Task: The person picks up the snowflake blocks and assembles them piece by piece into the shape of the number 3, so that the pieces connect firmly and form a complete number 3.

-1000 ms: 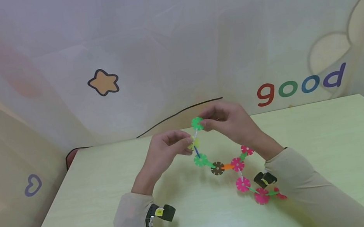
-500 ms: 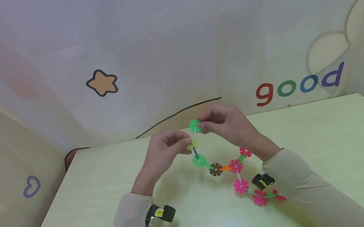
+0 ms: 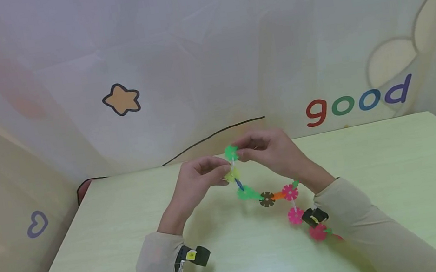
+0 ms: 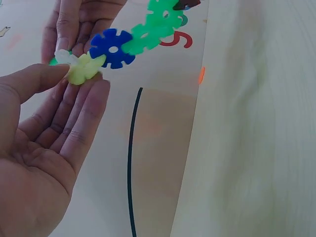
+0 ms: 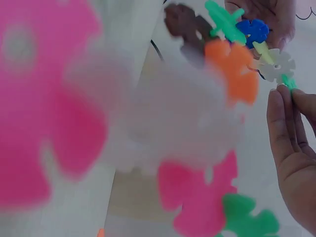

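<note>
A chain of interlocking snowflake discs hangs between my hands above the table. My left hand pinches the yellow disc between thumb and fingers. My right hand pinches the green disc at the chain's upper end. Between these two sits a whitish disc. Below the yellow one follow a blue disc, green ones, a brown disc, an orange disc and a pink disc. There the chain branches, and more pink discs hang near my right wrist, which partly hides them.
The pale table lies beneath both arms. A printed cloth backdrop rises behind its far edge. Small black cameras are strapped at the left wrist and the right wrist.
My right hand and the upper green disc have shifted slightly left and down. The lower chain has turned and swung right, its pink end now more hidden by the right wrist. Both hands keep their pinch.
</note>
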### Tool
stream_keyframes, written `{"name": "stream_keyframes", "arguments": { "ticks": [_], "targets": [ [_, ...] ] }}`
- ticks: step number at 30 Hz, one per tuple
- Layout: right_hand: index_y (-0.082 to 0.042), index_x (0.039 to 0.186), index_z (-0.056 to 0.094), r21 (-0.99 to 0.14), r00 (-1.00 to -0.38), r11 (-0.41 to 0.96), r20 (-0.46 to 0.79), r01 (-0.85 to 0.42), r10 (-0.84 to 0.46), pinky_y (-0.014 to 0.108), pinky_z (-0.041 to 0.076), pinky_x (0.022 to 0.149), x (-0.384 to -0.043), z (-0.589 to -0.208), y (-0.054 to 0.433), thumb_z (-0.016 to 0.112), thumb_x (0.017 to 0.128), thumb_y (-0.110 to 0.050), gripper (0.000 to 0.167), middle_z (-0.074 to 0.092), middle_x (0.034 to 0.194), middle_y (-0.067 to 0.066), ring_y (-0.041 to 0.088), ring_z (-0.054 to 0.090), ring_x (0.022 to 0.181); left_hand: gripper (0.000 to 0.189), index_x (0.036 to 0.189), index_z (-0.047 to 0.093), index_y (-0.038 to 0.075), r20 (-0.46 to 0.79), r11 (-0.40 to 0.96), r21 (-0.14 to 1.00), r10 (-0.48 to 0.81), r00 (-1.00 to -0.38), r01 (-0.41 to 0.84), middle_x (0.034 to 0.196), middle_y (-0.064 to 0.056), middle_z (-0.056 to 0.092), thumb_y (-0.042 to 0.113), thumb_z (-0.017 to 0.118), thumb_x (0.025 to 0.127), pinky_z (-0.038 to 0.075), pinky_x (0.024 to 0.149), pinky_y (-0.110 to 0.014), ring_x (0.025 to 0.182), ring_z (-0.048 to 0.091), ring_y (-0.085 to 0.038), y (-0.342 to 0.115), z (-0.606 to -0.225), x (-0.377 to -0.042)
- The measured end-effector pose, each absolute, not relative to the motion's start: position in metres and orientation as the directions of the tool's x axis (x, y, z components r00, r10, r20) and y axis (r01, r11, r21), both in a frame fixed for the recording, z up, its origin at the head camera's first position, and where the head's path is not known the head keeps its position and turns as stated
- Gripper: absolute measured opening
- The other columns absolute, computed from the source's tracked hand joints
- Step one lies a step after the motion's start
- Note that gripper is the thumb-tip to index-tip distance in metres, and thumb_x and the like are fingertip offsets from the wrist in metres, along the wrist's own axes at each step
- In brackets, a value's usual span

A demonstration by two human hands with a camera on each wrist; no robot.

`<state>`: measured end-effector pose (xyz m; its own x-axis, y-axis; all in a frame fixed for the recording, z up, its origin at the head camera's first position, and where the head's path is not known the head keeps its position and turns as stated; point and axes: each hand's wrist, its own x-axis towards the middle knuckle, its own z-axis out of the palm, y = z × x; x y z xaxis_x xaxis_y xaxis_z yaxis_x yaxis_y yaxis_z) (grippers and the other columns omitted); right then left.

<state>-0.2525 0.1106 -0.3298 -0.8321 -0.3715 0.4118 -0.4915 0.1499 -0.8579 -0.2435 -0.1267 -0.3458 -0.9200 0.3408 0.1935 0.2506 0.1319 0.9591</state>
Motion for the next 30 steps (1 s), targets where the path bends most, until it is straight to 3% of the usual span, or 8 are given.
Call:
{"name": "stream_keyframes", "arguments": {
  "ticks": [10, 18, 25, 30],
  "targets": [
    [-0.007, 0.120, 0.079, -0.827, -0.820, 0.224, 0.400, -0.515, -0.408, 0.035, 0.062, 0.090, -0.250, -0.331, 0.107, 0.078, 0.097, -0.007, 0.022, 0.075, 0.108, 0.004, 0.020, 0.075, 0.096, 0.019, 0.110, 0.075, -0.003, 0.211, 0.107, 0.961, 0.306, -0.928, 0.254, 0.104, -0.012, 0.077, 0.013, 0.074, 0.100, 0.063, 0.089, -0.040, 0.087, 0.076, -0.025, -0.125, -0.345, -0.243],
    [-0.007, 0.125, 0.076, -0.829, -0.868, 0.306, 0.367, -0.468, -0.333, 0.033, 0.061, 0.091, -0.255, -0.318, 0.131, 0.079, 0.098, -0.013, 0.027, 0.077, 0.111, 0.007, 0.021, 0.075, 0.100, 0.016, 0.109, 0.074, -0.003, 0.209, 0.104, 0.963, 0.287, -0.935, 0.248, 0.101, -0.012, 0.077, 0.010, 0.073, 0.101, 0.063, 0.087, -0.038, 0.087, 0.076, -0.023, -0.124, -0.348, -0.244],
    [-0.008, 0.129, 0.074, -0.766, -0.915, 0.502, 0.321, -0.402, -0.243, 0.023, 0.056, 0.081, -0.282, -0.289, 0.184, 0.074, 0.103, -0.025, 0.031, 0.076, 0.115, 0.010, 0.024, 0.073, 0.102, 0.017, 0.110, 0.073, -0.003, 0.228, 0.099, 0.959, 0.285, -0.931, 0.266, 0.101, -0.012, 0.076, 0.012, 0.072, 0.102, 0.063, 0.087, -0.038, 0.090, 0.074, -0.024, -0.123, -0.349, -0.248],
    [-0.003, 0.128, 0.072, -0.699, -0.931, 0.617, 0.230, -0.361, -0.285, 0.028, 0.059, 0.080, -0.315, -0.285, 0.210, 0.072, 0.104, -0.020, 0.029, 0.074, 0.117, 0.015, 0.034, 0.071, 0.104, 0.017, 0.109, 0.073, -0.002, 0.225, 0.101, 0.960, 0.282, -0.933, 0.262, 0.101, -0.011, 0.075, 0.014, 0.071, 0.102, 0.063, 0.087, -0.038, 0.092, 0.073, -0.024, -0.124, -0.349, -0.250]
  ]
}}
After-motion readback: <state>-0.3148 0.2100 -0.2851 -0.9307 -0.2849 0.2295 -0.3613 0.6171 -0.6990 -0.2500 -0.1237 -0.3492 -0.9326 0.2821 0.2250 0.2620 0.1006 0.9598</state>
